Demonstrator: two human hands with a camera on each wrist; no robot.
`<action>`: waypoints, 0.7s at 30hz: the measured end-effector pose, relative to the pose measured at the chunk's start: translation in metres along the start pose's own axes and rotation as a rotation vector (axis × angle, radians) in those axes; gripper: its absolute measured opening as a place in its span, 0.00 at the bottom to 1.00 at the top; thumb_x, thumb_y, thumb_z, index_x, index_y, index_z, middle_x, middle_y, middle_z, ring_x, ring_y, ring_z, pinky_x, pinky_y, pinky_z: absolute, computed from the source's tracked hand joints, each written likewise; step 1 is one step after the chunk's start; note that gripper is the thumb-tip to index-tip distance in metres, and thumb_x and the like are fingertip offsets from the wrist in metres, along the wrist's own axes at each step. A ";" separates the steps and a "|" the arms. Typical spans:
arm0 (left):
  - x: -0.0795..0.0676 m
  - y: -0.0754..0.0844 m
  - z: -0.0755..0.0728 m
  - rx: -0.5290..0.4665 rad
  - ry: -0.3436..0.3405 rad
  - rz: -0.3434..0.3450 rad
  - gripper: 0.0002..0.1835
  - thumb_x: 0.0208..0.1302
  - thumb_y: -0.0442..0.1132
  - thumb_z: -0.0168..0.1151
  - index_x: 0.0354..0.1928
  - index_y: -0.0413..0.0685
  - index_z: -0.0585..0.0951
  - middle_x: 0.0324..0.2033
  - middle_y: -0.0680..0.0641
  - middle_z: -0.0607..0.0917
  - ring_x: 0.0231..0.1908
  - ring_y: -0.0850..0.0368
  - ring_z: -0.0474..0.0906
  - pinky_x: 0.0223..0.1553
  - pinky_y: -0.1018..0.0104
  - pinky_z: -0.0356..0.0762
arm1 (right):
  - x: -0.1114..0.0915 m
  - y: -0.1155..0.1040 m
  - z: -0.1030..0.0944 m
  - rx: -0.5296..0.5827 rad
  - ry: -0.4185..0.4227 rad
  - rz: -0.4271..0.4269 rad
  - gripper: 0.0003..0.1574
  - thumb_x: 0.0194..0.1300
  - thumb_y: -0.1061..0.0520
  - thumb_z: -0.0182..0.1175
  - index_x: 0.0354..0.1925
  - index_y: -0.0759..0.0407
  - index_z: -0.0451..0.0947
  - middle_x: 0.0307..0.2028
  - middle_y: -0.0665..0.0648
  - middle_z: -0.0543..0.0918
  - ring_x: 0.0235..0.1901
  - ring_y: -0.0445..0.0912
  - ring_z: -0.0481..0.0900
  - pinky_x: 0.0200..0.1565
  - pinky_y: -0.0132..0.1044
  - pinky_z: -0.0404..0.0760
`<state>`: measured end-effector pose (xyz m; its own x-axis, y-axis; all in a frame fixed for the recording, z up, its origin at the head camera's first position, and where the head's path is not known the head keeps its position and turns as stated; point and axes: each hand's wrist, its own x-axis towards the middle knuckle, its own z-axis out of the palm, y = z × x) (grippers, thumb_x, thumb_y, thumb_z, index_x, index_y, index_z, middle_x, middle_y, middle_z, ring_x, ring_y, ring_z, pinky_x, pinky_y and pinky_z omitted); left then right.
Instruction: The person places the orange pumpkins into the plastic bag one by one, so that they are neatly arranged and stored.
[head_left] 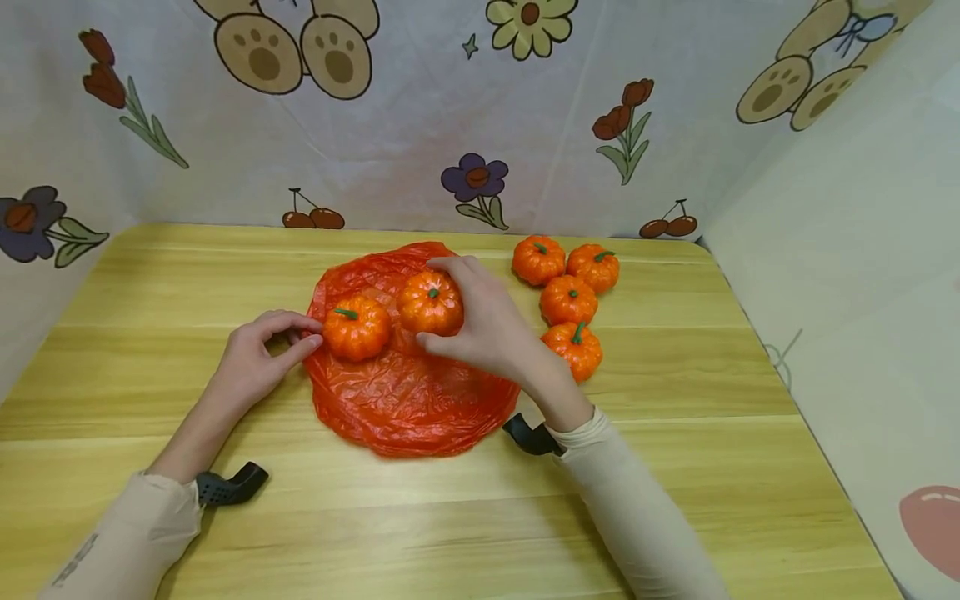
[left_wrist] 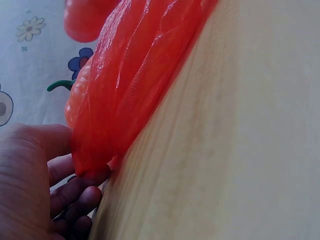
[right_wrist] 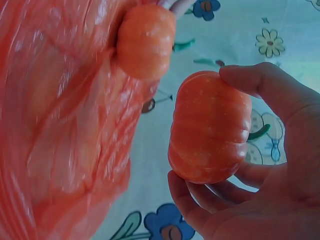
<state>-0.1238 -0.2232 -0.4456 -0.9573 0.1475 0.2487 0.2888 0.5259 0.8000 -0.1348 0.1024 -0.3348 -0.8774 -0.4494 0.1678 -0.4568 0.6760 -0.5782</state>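
A red plastic bag [head_left: 412, 408] lies spread with its rim opened out on the wooden table. My left hand [head_left: 258, 354] pinches the bag's left rim between thumb and fingers; the left wrist view shows the film [left_wrist: 125, 85] between them. Just inside that rim sits a small orange toy pumpkin [head_left: 358, 329] with a green stem. Over the bag's upper part, my right hand [head_left: 491, 321] grips a second pumpkin [head_left: 430, 304], thumb on one side and fingers on the other. In the right wrist view this pumpkin [right_wrist: 210, 127] hangs apart from the bag.
Several more pumpkins [head_left: 568, 301] stand clustered on the table [head_left: 675, 467] right of the bag, the lowest partly behind my right wrist. A printed cloth [head_left: 390, 150] hangs along the back, and a pale wall [head_left: 847, 275] rises at the right.
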 end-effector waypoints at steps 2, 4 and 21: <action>0.000 -0.001 0.000 0.006 0.000 0.006 0.08 0.69 0.36 0.72 0.49 0.47 0.90 0.42 0.49 0.86 0.38 0.65 0.75 0.39 0.79 0.71 | 0.001 -0.003 0.005 0.000 -0.013 -0.018 0.52 0.56 0.48 0.79 0.73 0.57 0.67 0.64 0.56 0.74 0.63 0.49 0.75 0.67 0.47 0.76; 0.000 -0.001 0.000 0.006 0.001 0.007 0.08 0.69 0.36 0.72 0.49 0.47 0.90 0.41 0.49 0.86 0.38 0.65 0.75 0.39 0.79 0.71 | 0.002 -0.006 0.009 0.004 -0.028 -0.032 0.52 0.56 0.48 0.79 0.73 0.58 0.66 0.66 0.56 0.74 0.64 0.49 0.74 0.68 0.46 0.75; 0.000 0.001 0.000 0.010 -0.005 -0.004 0.08 0.71 0.38 0.71 0.49 0.48 0.90 0.41 0.49 0.86 0.39 0.65 0.75 0.40 0.78 0.71 | -0.005 -0.028 0.030 0.004 -0.163 -0.073 0.52 0.58 0.48 0.79 0.73 0.55 0.65 0.67 0.53 0.73 0.65 0.46 0.73 0.70 0.44 0.73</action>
<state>-0.1234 -0.2225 -0.4446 -0.9586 0.1491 0.2425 0.2845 0.5347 0.7958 -0.1131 0.0680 -0.3433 -0.8064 -0.5862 0.0779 -0.5175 0.6358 -0.5727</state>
